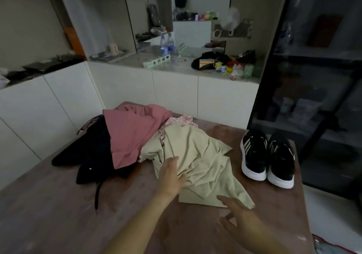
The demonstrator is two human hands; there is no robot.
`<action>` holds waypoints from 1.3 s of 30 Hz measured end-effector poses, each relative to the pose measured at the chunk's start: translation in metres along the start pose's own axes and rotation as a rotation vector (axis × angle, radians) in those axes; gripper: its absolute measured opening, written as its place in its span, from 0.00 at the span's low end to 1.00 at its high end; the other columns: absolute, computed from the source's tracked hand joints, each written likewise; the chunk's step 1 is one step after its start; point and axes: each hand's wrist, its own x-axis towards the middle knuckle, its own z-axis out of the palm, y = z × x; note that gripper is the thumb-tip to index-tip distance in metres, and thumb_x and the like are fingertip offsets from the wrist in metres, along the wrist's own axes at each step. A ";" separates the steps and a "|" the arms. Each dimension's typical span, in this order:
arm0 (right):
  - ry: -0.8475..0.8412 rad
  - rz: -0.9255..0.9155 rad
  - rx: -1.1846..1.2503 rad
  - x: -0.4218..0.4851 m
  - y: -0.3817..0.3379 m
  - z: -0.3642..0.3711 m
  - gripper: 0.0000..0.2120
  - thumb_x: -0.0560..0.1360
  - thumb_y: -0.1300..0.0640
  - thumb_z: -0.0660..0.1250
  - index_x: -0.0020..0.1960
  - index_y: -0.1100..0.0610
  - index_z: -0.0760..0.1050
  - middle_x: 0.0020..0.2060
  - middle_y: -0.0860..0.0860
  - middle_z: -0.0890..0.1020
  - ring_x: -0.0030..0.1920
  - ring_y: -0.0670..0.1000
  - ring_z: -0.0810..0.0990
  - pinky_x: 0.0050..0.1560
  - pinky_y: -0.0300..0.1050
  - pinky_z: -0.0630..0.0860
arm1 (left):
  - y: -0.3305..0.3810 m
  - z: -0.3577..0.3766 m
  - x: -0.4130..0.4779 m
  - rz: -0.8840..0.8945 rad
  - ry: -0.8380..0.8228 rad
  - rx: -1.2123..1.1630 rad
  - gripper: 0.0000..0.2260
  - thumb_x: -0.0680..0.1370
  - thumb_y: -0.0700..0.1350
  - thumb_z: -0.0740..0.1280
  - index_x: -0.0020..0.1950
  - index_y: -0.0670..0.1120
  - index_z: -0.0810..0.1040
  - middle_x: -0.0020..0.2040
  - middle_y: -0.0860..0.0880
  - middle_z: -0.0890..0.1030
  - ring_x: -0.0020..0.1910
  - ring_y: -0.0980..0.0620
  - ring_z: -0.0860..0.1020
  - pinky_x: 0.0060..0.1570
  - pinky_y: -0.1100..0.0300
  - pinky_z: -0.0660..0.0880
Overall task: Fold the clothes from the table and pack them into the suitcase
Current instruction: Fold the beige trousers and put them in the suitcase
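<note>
A crumpled beige garment (197, 155) lies in the middle of the brown table (58, 214). My left hand (172, 175) rests on its left part, fingers bunching the cloth. My right hand (235, 210) hovers open at the garment's near edge, fingers spread. Behind lie a pink garment (131, 136), a pale pink patterned piece (176, 122) and a black garment (94, 155) at the left. No suitcase is clearly in view.
A pair of black sneakers (268, 155) with white soles stands on the table's right side. White cabinets (176, 95) with a cluttered counter run behind the table. A dark glass shelf unit (313, 77) stands to the right.
</note>
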 end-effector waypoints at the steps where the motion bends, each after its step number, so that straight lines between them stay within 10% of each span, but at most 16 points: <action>1: 0.002 0.017 0.005 0.012 -0.005 -0.001 0.29 0.77 0.51 0.64 0.68 0.31 0.54 0.62 0.37 0.68 0.51 0.38 0.78 0.51 0.30 0.73 | -0.006 -0.001 0.014 -0.013 0.031 0.042 0.30 0.73 0.48 0.70 0.73 0.45 0.64 0.70 0.43 0.65 0.70 0.45 0.63 0.69 0.57 0.60; 7: 0.048 0.046 0.073 0.061 -0.018 -0.002 0.24 0.77 0.48 0.65 0.62 0.30 0.54 0.59 0.36 0.68 0.51 0.34 0.77 0.48 0.32 0.75 | -0.030 0.001 0.069 -0.083 -0.131 0.151 0.41 0.72 0.55 0.70 0.77 0.58 0.48 0.77 0.44 0.39 0.75 0.38 0.49 0.71 0.47 0.56; 14: 0.048 0.112 0.069 0.070 -0.022 0.006 0.24 0.76 0.47 0.65 0.61 0.29 0.54 0.59 0.36 0.69 0.48 0.36 0.78 0.51 0.34 0.74 | -0.051 0.004 0.059 0.129 -0.026 0.118 0.19 0.78 0.43 0.62 0.69 0.50 0.71 0.63 0.47 0.75 0.60 0.49 0.74 0.58 0.59 0.71; 19: 0.202 0.180 0.081 0.079 -0.032 0.005 0.23 0.76 0.44 0.64 0.69 0.42 0.64 0.59 0.38 0.71 0.48 0.37 0.78 0.44 0.31 0.73 | -0.039 -0.015 0.004 0.267 -0.134 0.106 0.18 0.74 0.50 0.54 0.53 0.49 0.81 0.50 0.50 0.78 0.50 0.50 0.77 0.48 0.57 0.73; 23: 0.398 0.245 0.190 0.084 -0.050 0.002 0.41 0.65 0.27 0.62 0.73 0.40 0.54 0.69 0.49 0.65 0.58 0.47 0.78 0.55 0.49 0.76 | -0.023 -0.007 -0.063 0.367 -0.233 0.180 0.17 0.68 0.57 0.53 0.40 0.52 0.80 0.41 0.57 0.76 0.41 0.60 0.79 0.40 0.64 0.76; 26: 0.167 0.339 0.089 0.081 -0.066 0.003 0.50 0.56 0.22 0.63 0.73 0.35 0.51 0.75 0.49 0.50 0.69 0.55 0.67 0.65 0.52 0.69 | -0.003 -0.032 -0.103 0.318 -0.292 0.222 0.14 0.63 0.61 0.54 0.30 0.59 0.78 0.35 0.67 0.76 0.29 0.71 0.74 0.28 0.76 0.68; 31: 0.052 0.290 -0.073 0.050 -0.049 0.024 0.15 0.74 0.43 0.63 0.59 0.44 0.75 0.63 0.41 0.72 0.61 0.46 0.74 0.58 0.44 0.71 | -0.046 0.035 -0.136 0.248 -0.461 0.115 0.26 0.54 0.72 0.70 0.28 0.50 0.72 0.55 0.70 0.73 0.30 0.60 0.77 0.31 0.63 0.74; 34: 0.140 0.178 0.030 0.017 -0.038 0.022 0.02 0.74 0.49 0.65 0.43 0.46 0.74 0.34 0.35 0.73 0.36 0.35 0.70 0.48 0.40 0.65 | -0.014 -0.015 -0.124 0.337 -0.149 -0.076 0.13 0.74 0.62 0.61 0.49 0.55 0.76 0.48 0.60 0.75 0.37 0.58 0.77 0.38 0.64 0.73; 39: -0.008 0.167 -0.064 -0.045 -0.020 0.025 0.06 0.73 0.46 0.63 0.41 0.47 0.68 0.29 0.39 0.68 0.39 0.45 0.67 0.39 0.30 0.63 | -0.021 -0.045 -0.081 0.139 -0.116 -0.135 0.27 0.75 0.59 0.65 0.70 0.50 0.68 0.64 0.53 0.70 0.64 0.53 0.71 0.61 0.62 0.68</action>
